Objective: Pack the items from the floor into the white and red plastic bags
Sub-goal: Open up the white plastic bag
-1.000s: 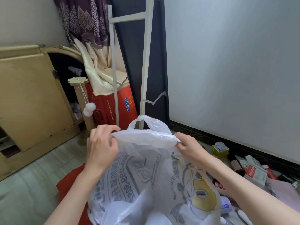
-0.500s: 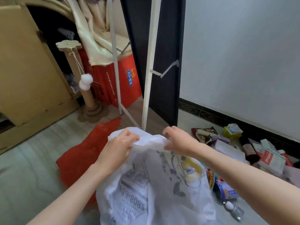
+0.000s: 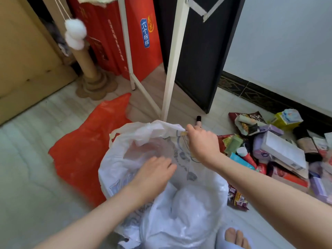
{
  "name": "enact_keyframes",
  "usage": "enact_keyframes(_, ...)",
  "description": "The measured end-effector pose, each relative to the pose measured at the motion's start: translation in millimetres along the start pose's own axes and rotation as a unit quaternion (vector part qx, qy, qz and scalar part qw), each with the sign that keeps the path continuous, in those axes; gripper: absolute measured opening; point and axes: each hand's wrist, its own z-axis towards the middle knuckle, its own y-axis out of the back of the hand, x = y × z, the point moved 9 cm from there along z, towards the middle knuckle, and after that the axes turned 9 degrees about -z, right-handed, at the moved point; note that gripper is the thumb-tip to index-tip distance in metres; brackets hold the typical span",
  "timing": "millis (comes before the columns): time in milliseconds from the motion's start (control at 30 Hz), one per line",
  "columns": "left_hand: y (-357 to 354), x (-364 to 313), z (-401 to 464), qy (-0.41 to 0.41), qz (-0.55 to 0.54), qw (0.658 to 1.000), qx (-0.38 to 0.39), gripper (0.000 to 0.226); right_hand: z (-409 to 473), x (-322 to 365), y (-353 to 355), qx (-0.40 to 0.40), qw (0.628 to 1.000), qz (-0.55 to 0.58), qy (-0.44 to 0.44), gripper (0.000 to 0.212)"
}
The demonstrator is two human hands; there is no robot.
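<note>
A white plastic bag (image 3: 188,200) with printed graphics stands open on the floor in front of me. My right hand (image 3: 202,142) pinches its far rim and holds the mouth up. My left hand (image 3: 152,175) reaches into the opening with loosely spread fingers and holds nothing that I can see. A red plastic bag (image 3: 84,150) lies flat on the floor to the left, partly under the white one. A heap of items (image 3: 273,148) lies to the right: boxes, snack packets, tubes and a dark bottle.
A white metal rack (image 3: 170,69) stands just behind the bags. Red cartons (image 3: 125,36) and a cardboard scratching post (image 3: 89,69) with hanging pompoms are at the back left. A black panel (image 3: 201,51) leans by the wall. My slippered foot (image 3: 235,238) is at the bottom.
The bag has come down from chest height to the floor and its mouth now gapes open. My left hand has let go of the rim and moved inside. The view has tilted down.
</note>
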Motion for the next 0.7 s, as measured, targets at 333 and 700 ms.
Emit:
enact_keyframes(333, -193.4, 17.0, -39.5, 0.048, -0.032, 0.881, 0.470, 0.090, 5.7, -4.9, -7.8, -0.054, 0.982, -0.111, 0.144, 0.038)
enact_keyframes(700, -168.4, 16.4, 22.7, 0.049, -0.057, 0.977, 0.198, 0.106, 3.3, -0.1, -15.2, -0.046, 0.985, -0.078, 0.149, 0.056)
